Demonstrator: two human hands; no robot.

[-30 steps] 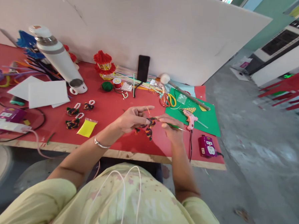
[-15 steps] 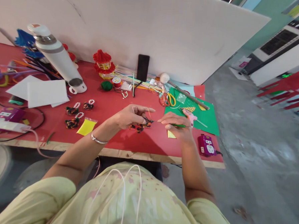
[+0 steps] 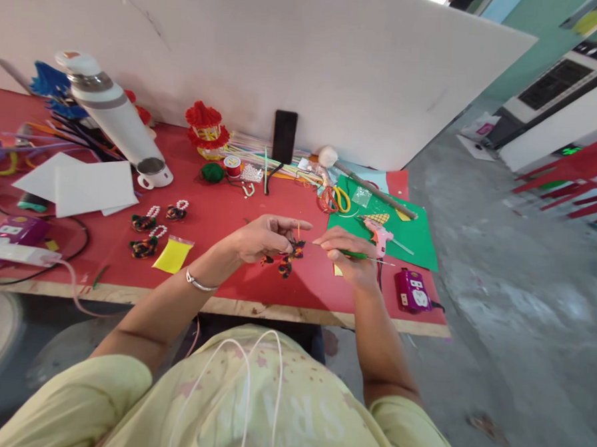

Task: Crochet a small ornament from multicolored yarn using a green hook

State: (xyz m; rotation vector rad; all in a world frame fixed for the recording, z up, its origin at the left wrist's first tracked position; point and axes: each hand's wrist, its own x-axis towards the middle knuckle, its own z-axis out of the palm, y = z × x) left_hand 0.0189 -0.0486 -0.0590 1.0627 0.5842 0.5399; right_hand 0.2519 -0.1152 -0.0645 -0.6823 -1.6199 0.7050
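Note:
My left hand [image 3: 262,239] pinches a small dark crochet piece [image 3: 297,249] with orange, red and green flecks, its index finger stretched out to the right. An orange strand of yarn [image 3: 299,230] runs up from the piece to that finger. Part of the work dangles beneath the fingers. Close by on the right, my right hand [image 3: 349,253] grips a crochet hook [image 3: 354,254] by its green handle. The hook's thin tip points left toward the piece; whether it touches the yarn is too small to tell.
Left of my hands lie a yellow packet [image 3: 173,254] and several dark yarn pieces with bead loops [image 3: 144,247]. A pink glue gun [image 3: 379,234] rests on a green sheet [image 3: 418,240], near a purple socket box [image 3: 413,289]. A phone [image 3: 284,137] leans against the white board, and a flask [image 3: 111,110] stands left.
The crochet piece has turned and hangs a little lower. My right hand has shifted slightly left and tilted, showing more of the hook's handle and rear shaft.

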